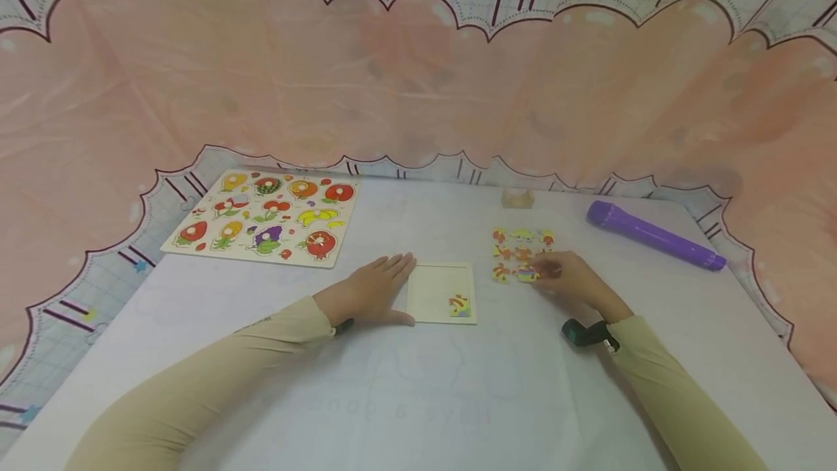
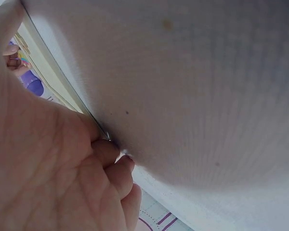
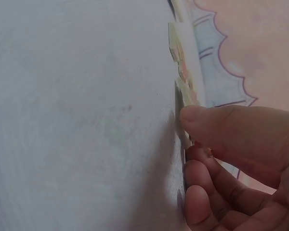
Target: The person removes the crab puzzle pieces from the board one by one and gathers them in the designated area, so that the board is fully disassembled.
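Note:
A small pale wooden puzzle tray point(image 1: 428, 293) lies at mid-table, with one colourful puzzle piece point(image 1: 460, 305) in its lower right corner. My left hand point(image 1: 373, 289) rests along the tray's left edge, fingers extended and thumb spread toward the near corner. To the right, several loose puzzle pieces point(image 1: 522, 235) are laid out in rows. At the near right of those rows, my right hand point(image 1: 572, 282) pinches a multicoloured puzzle piece point(image 1: 527, 273) between thumb and fingers. In the right wrist view the thumb point(image 3: 197, 115) presses on a piece's edge, seen nearly side-on.
A fruit puzzle board point(image 1: 288, 213) with knobbed pieces lies at the back left. Behind the loose pieces stands a small tan block-like object point(image 1: 518, 198). A purple cylindrical object point(image 1: 654, 236) lies at the right. A patterned curtain point(image 1: 418, 86) hangs beyond the table's back edge.

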`<state>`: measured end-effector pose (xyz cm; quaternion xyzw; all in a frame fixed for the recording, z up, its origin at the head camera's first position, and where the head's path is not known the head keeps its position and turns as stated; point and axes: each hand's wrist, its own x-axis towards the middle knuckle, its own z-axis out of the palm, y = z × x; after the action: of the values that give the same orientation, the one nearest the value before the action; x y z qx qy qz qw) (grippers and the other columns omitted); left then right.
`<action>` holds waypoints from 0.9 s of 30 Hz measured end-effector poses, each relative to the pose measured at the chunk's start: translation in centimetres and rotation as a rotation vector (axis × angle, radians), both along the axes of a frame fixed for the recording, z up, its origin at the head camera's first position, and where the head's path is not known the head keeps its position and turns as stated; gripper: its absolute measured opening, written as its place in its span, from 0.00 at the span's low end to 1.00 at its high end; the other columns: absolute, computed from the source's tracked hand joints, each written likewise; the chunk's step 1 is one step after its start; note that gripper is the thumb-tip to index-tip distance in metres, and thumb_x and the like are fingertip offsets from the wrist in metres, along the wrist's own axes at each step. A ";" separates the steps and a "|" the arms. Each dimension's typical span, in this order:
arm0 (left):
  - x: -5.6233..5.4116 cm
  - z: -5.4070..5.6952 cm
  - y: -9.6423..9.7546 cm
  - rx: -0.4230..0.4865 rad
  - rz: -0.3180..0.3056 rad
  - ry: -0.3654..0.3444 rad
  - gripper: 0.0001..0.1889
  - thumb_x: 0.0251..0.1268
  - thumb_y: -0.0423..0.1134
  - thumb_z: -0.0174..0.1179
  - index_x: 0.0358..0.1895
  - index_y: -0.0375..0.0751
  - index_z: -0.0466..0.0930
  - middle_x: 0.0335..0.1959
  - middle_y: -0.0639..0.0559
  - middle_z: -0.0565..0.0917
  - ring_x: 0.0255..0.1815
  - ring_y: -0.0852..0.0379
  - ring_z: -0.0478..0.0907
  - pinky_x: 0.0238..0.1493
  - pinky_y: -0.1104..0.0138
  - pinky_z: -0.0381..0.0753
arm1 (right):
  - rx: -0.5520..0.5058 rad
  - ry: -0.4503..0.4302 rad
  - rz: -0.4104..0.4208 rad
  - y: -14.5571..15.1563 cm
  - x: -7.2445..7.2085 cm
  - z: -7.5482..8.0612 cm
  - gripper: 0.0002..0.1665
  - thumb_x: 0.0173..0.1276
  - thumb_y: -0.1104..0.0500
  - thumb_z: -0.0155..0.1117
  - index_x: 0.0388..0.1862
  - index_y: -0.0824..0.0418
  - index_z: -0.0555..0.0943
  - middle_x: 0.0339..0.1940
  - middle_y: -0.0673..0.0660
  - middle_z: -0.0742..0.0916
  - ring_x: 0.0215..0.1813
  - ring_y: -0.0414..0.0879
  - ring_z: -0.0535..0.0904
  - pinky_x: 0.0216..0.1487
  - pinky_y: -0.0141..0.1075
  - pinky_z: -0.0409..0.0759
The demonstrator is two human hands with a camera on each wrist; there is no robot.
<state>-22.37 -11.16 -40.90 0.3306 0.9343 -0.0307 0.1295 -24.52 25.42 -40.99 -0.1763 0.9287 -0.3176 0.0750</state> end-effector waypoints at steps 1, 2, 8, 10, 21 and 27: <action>0.0 0.0 0.0 0.000 -0.001 0.002 0.54 0.55 0.71 0.52 0.75 0.37 0.45 0.77 0.43 0.49 0.77 0.48 0.47 0.76 0.55 0.50 | -0.002 0.001 0.002 0.0 0.0 0.0 0.21 0.58 0.65 0.66 0.50 0.72 0.79 0.45 0.67 0.85 0.47 0.57 0.80 0.54 0.52 0.78; 0.0 0.0 0.0 0.001 -0.002 0.001 0.54 0.55 0.71 0.52 0.75 0.37 0.45 0.77 0.43 0.49 0.77 0.48 0.47 0.76 0.55 0.50 | -0.003 -0.001 0.004 0.0 0.0 0.0 0.21 0.58 0.66 0.66 0.51 0.72 0.79 0.45 0.67 0.85 0.46 0.57 0.80 0.53 0.52 0.79; 0.1 0.1 0.0 0.007 0.001 0.001 0.53 0.56 0.71 0.52 0.74 0.36 0.44 0.77 0.43 0.49 0.77 0.47 0.47 0.76 0.55 0.50 | -0.007 -0.006 0.002 0.1 -0.1 0.0 0.18 0.57 0.67 0.66 0.48 0.70 0.80 0.46 0.67 0.84 0.45 0.55 0.80 0.50 0.48 0.80; 0.1 0.2 0.0 0.007 0.001 0.000 0.53 0.56 0.70 0.52 0.75 0.37 0.44 0.77 0.43 0.49 0.77 0.47 0.46 0.76 0.55 0.50 | -0.007 -0.007 -0.002 0.0 -0.1 0.0 0.17 0.57 0.67 0.66 0.47 0.70 0.80 0.47 0.68 0.84 0.46 0.57 0.80 0.51 0.49 0.80; 0.0 0.3 0.0 0.001 -0.001 -0.003 0.54 0.56 0.71 0.52 0.75 0.37 0.44 0.77 0.43 0.48 0.78 0.47 0.46 0.76 0.55 0.50 | -0.015 0.075 0.039 -1.2 0.3 1.1 0.20 0.56 0.69 0.67 0.48 0.73 0.79 0.42 0.67 0.85 0.44 0.57 0.80 0.49 0.49 0.81; 0.0 0.3 0.1 -0.004 0.005 -0.008 0.54 0.55 0.71 0.52 0.75 0.37 0.44 0.77 0.43 0.49 0.78 0.48 0.46 0.76 0.55 0.50 | -0.072 0.075 0.155 -4.5 0.9 2.0 0.18 0.56 0.65 0.69 0.47 0.70 0.81 0.42 0.64 0.86 0.44 0.53 0.80 0.47 0.42 0.81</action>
<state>-22.33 -11.09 -40.56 0.3280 0.9346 -0.0310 0.1339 -23.62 20.90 -38.96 -0.2622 0.9023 -0.3372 0.0581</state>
